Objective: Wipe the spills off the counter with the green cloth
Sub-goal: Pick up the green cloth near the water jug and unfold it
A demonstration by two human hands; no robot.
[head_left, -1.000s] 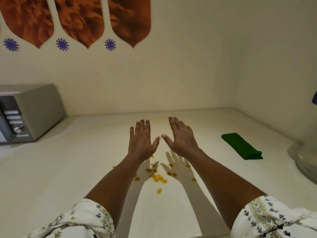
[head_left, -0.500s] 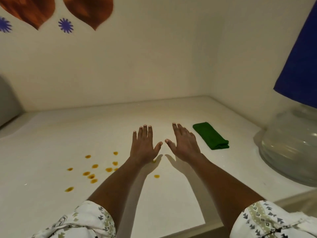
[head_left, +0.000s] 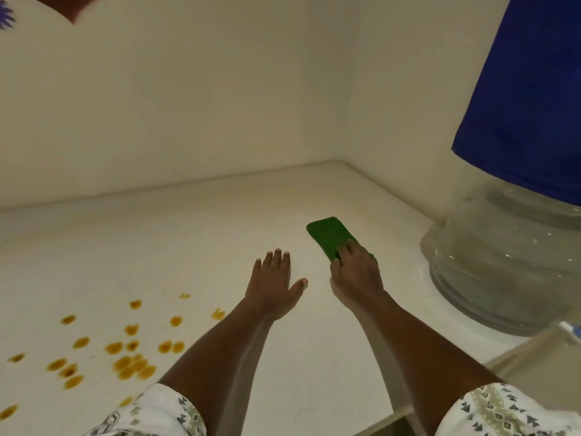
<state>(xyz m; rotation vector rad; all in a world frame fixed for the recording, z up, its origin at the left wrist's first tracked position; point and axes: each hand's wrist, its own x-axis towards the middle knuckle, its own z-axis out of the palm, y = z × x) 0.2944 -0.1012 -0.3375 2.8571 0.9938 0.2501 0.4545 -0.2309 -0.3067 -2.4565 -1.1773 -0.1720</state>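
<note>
— Where is the green cloth [head_left: 328, 236] lying?
— Folded on the surface [head_left: 188, 247], right of the spills [head_left: 125, 357]. The right hand [head_left: 356, 275] is pressing its near end, fingers curling.
— And the left hand [head_left: 272, 283]?
— Hovering spread, holding nothing.

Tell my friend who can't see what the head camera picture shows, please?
The person's right hand rests on the near end of a folded green cloth lying on a pale white counter. The left hand is spread flat, empty. Orange-yellow spill drops dot the counter to the left, and a clear plastic water jug stands at right.
</note>
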